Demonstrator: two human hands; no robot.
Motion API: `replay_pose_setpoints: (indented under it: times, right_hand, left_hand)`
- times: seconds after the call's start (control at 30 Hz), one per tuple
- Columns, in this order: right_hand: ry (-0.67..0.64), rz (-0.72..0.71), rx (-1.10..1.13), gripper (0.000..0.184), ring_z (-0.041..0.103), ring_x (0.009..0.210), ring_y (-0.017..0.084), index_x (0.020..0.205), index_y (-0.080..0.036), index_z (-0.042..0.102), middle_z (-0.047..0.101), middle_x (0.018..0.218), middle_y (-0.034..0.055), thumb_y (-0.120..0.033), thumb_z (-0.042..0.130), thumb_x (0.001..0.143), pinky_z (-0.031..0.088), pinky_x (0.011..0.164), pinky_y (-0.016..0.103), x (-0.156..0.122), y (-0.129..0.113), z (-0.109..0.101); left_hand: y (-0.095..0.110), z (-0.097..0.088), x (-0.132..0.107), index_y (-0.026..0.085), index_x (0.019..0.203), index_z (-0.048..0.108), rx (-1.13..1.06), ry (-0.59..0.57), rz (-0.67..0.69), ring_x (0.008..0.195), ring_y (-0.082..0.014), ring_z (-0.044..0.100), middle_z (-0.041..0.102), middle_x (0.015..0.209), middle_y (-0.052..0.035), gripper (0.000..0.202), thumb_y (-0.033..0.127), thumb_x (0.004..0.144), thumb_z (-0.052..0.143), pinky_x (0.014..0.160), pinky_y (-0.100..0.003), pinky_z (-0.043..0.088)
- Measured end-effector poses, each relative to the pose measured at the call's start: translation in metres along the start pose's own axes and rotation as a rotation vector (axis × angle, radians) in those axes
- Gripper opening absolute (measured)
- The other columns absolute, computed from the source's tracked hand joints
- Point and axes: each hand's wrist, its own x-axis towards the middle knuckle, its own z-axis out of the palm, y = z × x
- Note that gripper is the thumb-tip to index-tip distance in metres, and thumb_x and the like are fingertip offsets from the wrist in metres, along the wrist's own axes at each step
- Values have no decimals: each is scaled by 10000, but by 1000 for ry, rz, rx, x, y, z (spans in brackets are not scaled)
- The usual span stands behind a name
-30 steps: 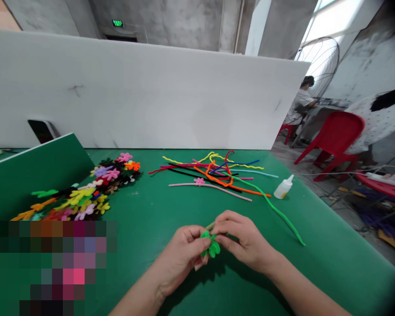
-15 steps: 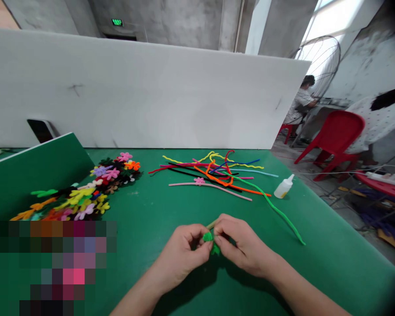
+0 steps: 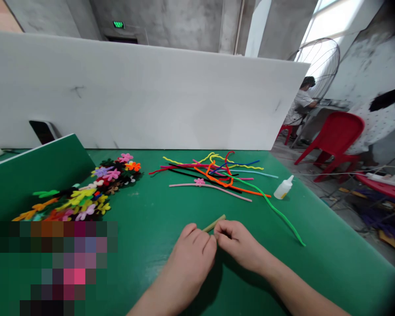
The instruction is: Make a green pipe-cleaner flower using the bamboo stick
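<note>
My left hand [image 3: 194, 259] is closed with its back turned up, over the green tabletop near the front. From behind its fingers a short tan stick [image 3: 214, 223] sticks out up and to the right. Pinched together, the fingers of my right hand [image 3: 238, 243] touch the left knuckles and lie close beside the stick. What the right fingertips hold is hidden. The green fuzzy piece seen earlier between the hands is out of sight. Beyond them lies a loose pile of coloured pipe cleaners [image 3: 213, 184], with a pink flower [image 3: 199, 181] on a pale pink one.
A white glue bottle [image 3: 283, 188] stands at the right, close to a long green pipe cleaner [image 3: 285, 216]. Many fuzzy flowers [image 3: 85, 197] are heaped at the left by a green board [image 3: 52, 162]. A white panel [image 3: 171, 96] closes off the back. A person sits far right.
My left hand has rolled over, so its back now faces up and covers the green piece. More of the tan stick shows above the hands. My right hand has shifted slightly down.
</note>
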Motion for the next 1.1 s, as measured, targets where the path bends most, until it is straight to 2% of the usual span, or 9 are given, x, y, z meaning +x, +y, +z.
replay_pose_setpoints:
  times: [0.07, 0.13, 0.27, 0.37, 0.47, 0.57, 0.8, 0.93, 1.1]
  right_hand:
    - [-17, 21, 26, 153, 302, 517, 87, 543, -171, 375, 336, 521, -56, -97, 386, 677, 260, 485, 198, 0, 1, 0]
    - [-2, 2, 5, 156, 313, 519, 88, 549, -169, 388, 346, 526, -55, -93, 394, 685, 271, 491, 200, 0, 0, -1]
    - [42, -121, -67, 145, 400, 565, 99, 610, -158, 478, 446, 593, -31, -125, 444, 747, 327, 539, 212, -3, -3, -7]
    - [16, -198, -32, 109, 462, 616, 109, 783, -154, 572, 521, 701, 0, -206, 478, 800, 369, 562, 215, -5, -5, -14]
    - [-15, -294, -9, 154, 512, 698, 123, 925, -165, 595, 566, 795, 28, -203, 503, 808, 409, 631, 230, -6, -6, -19]
    - [-18, -394, -38, 144, 541, 755, 133, 916, -167, 610, 598, 820, 47, -173, 520, 803, 426, 681, 239, -6, -6, -21]
    - [-50, -465, -254, 117, 528, 766, 140, 849, -158, 579, 599, 812, 55, -184, 466, 838, 401, 689, 245, -9, -11, -23]
    - [-78, -397, -311, 118, 479, 664, 115, 758, -167, 531, 541, 705, 7, -165, 443, 835, 368, 653, 232, -11, -16, -23]
    - [-94, -277, -170, 159, 385, 547, 79, 649, -165, 461, 432, 584, -48, -123, 441, 801, 312, 544, 190, -9, -12, -18]
  left_hand:
    - [1, 1, 0, 126, 780, 579, -16, 14, -7, 615, -161, 501, 571, 630, -27, 178, 44, 748, 425, 772, -390, 395]
    - [1, 2, 2, 133, 706, 573, -145, 24, -88, 595, -154, 489, 561, 609, -24, 168, 62, 748, 427, 701, -344, 408]
    - [-2, -2, 9, 148, 599, 540, -655, -62, -454, 521, -115, 424, 488, 539, 14, 148, 96, 708, 454, 503, -227, 337]
    - [-5, -4, 11, 147, 612, 532, -1132, -96, -735, 447, -77, 346, 424, 488, 51, 132, 178, 730, 481, 440, -198, 279]
    - [-7, -5, 10, 146, 621, 533, -1480, -78, -902, 415, -55, 322, 436, 474, 62, 135, 247, 708, 559, 417, -183, 254]
    - [-7, -6, 10, 137, 628, 556, -1682, -88, -1006, 426, -44, 359, 463, 493, 59, 146, 251, 638, 645, 426, -168, 261]
    - [-9, -5, 9, 118, 624, 569, -1798, -168, -983, 411, -35, 373, 507, 497, 35, 181, 264, 611, 676, 407, -167, 223]
    - [-11, -4, 7, 131, 644, 554, -1635, -178, -903, 420, -46, 352, 463, 496, 54, 137, 249, 663, 620, 418, -181, 238]
    - [-9, -8, 10, 142, 608, 510, -1342, -193, -750, 459, -67, 326, 417, 506, 54, 128, 233, 696, 533, 444, -198, 255]
